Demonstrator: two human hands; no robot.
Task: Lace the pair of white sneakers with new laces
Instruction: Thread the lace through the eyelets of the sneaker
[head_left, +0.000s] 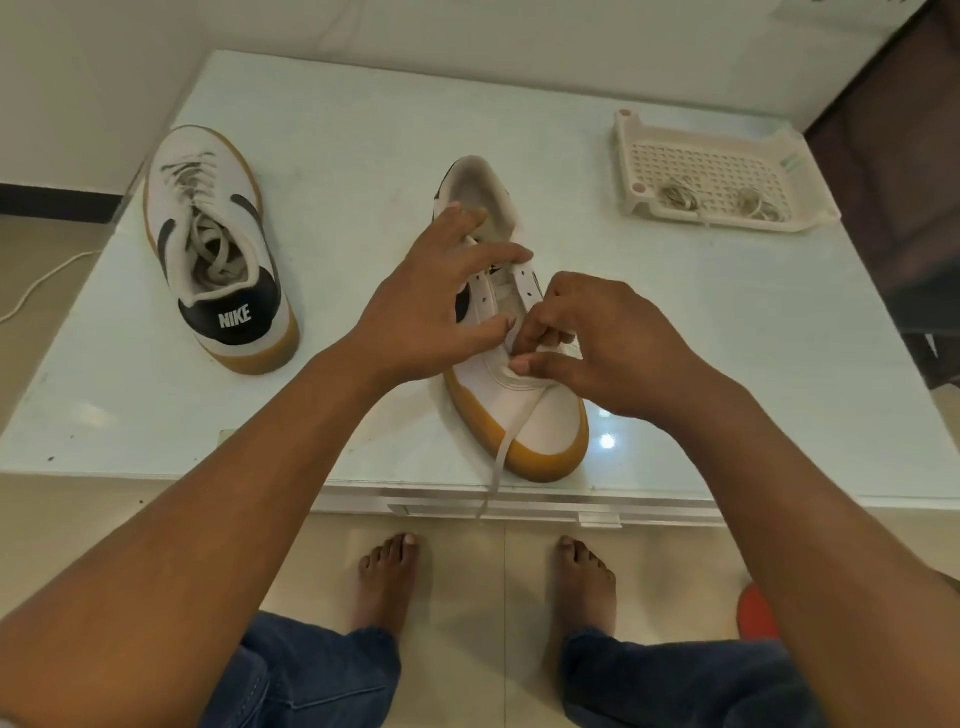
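Observation:
A white sneaker (545, 415) with a gum sole stands at the table's front edge, toe toward me. My left hand (431, 306) rests over its left side, fingers spread, steadying it. At the lowest eyelets my right hand (597, 343) pinches the new white lace (501, 457). The lace's free end trails over the toe and hangs past the table edge. A second white sneaker (218, 244) lies at the left with its heel toward me, threaded with dingy laces.
A white perforated plastic tray (722, 166) at the back right holds bundled old laces (675, 197). The glass tabletop (363, 156) ends just below the shoe. My bare feet stand on the tiled floor below. A white cord (41, 280) lies on the floor at the left.

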